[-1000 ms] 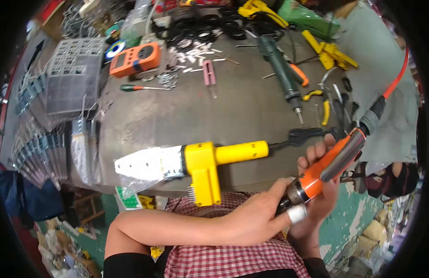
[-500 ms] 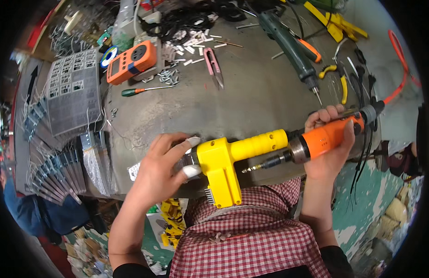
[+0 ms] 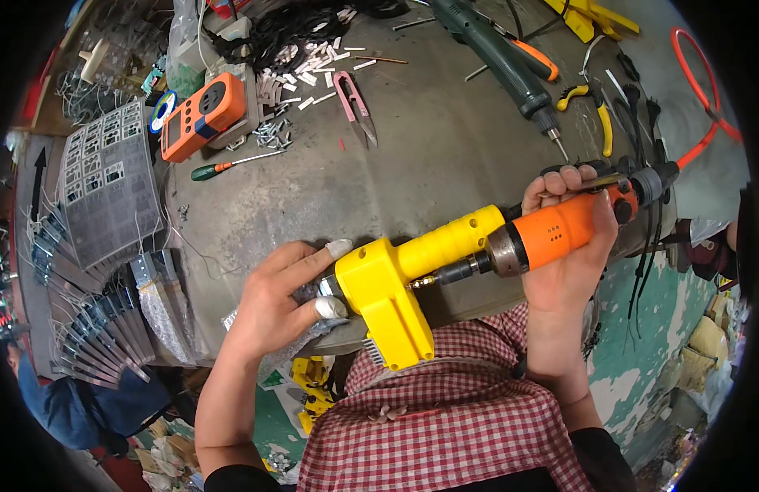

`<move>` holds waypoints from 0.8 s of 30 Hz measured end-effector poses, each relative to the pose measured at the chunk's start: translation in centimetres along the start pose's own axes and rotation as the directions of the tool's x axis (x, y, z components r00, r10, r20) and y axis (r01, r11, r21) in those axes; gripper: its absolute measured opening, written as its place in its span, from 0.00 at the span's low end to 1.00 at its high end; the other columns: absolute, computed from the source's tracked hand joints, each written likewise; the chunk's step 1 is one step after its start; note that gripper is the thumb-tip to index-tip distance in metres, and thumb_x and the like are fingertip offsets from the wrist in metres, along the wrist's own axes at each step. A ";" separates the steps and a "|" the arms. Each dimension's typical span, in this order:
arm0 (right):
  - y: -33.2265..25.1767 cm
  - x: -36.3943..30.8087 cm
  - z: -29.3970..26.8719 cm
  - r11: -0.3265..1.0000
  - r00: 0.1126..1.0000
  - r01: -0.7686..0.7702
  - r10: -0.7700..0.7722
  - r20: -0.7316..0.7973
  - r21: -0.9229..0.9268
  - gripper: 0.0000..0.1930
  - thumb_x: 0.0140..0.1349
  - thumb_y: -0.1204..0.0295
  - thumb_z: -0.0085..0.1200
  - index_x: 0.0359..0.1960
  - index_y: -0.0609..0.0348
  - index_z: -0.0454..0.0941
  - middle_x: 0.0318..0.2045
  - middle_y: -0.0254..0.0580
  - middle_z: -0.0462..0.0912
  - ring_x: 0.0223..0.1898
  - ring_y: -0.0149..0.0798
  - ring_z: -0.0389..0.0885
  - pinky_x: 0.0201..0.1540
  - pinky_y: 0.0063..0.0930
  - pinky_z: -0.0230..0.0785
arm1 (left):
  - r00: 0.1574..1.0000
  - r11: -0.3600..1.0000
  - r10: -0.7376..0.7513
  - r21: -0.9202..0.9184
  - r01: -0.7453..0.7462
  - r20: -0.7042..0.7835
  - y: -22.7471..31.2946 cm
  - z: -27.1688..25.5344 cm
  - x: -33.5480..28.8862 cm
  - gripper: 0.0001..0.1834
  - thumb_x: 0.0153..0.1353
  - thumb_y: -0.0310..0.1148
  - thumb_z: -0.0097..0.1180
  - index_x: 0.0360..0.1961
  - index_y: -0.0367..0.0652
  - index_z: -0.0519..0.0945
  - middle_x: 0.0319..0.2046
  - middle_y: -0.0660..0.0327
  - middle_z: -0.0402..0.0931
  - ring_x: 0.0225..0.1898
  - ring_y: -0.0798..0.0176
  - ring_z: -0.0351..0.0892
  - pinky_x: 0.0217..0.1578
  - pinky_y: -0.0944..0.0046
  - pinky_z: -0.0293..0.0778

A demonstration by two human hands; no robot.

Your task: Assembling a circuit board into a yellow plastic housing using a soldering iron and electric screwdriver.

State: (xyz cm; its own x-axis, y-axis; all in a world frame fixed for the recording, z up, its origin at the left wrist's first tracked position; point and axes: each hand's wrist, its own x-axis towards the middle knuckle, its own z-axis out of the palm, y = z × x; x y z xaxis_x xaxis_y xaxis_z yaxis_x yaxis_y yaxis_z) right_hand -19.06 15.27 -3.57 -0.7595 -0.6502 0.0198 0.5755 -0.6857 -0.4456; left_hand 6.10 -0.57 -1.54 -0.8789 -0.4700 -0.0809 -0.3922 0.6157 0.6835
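Note:
My left hand [image 3: 273, 299], with white covers on thumb and forefinger, grips the left end of a yellow plastic tool housing [image 3: 379, 283]. The housing has a round handle pointing right, a block reaching toward me and a row of metal teeth at its near left corner. In my right hand [image 3: 560, 283] is an orange air screwdriver [image 3: 552, 238], fingers wrapped round its body. Its bit [image 3: 423, 282] points left and meets the housing just below the handle's base; whether it sits in a screw cannot be made out.
A green electric screwdriver [image 3: 502, 61], yellow-handled pliers [image 3: 605, 127] and a red hose [image 3: 707, 74] lie far right. Pink snips [image 3: 353, 102], a small green-handled screwdriver [image 3: 220, 168] and an orange meter [image 3: 203, 119] lie far left. Metal strips with wires [image 3: 109, 336] fan out at left.
The screwdriver has moved left, bringing its bit from apart below the handle to the housing. The housing's near end has swung slightly right. The bench things have shifted left and up in view.

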 end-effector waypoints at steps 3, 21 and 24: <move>0.4 0.1 0.4 0.999 0.999 -0.016 0.015 -0.030 -0.030 0.14 0.62 0.64 0.54 0.46 0.55 0.69 0.38 0.35 0.74 0.41 0.34 0.72 0.56 0.35 0.63 | 0.999 1.000 0.008 -0.009 -0.008 -0.038 -0.2 0.3 -0.4 0.29 0.49 0.42 0.64 0.54 0.47 0.78 0.36 0.53 0.75 0.37 0.48 0.77 0.39 0.57 0.73; 0.7 0.5 -0.8 0.990 0.998 -0.012 0.004 -0.059 -0.142 0.15 0.60 0.64 0.55 0.41 0.56 0.65 0.34 0.33 0.69 0.39 0.32 0.71 0.72 0.44 0.47 | 0.991 0.996 0.064 0.063 -0.057 -0.115 -0.3 0.7 -0.2 0.26 0.48 0.37 0.65 0.50 0.42 0.79 0.33 0.54 0.76 0.37 0.48 0.75 0.39 0.56 0.71; 0.4 0.7 -0.6 0.991 0.998 -0.004 -0.004 -0.059 -0.137 0.16 0.60 0.64 0.55 0.42 0.57 0.65 0.35 0.33 0.69 0.40 0.33 0.72 0.72 0.46 0.48 | 0.989 0.994 0.086 0.076 -0.077 -0.117 0.0 0.7 0.3 0.26 0.48 0.39 0.65 0.50 0.42 0.79 0.33 0.54 0.75 0.37 0.47 0.75 0.39 0.55 0.71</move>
State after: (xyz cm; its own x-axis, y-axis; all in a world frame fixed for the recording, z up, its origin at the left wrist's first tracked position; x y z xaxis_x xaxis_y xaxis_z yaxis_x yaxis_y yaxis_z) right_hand -19.50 14.75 -4.23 -0.7785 -0.6269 -0.0314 0.5314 -0.6317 -0.5644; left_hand 5.65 -0.28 -2.08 -0.8716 -0.4860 0.0637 -0.3424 0.6967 0.6303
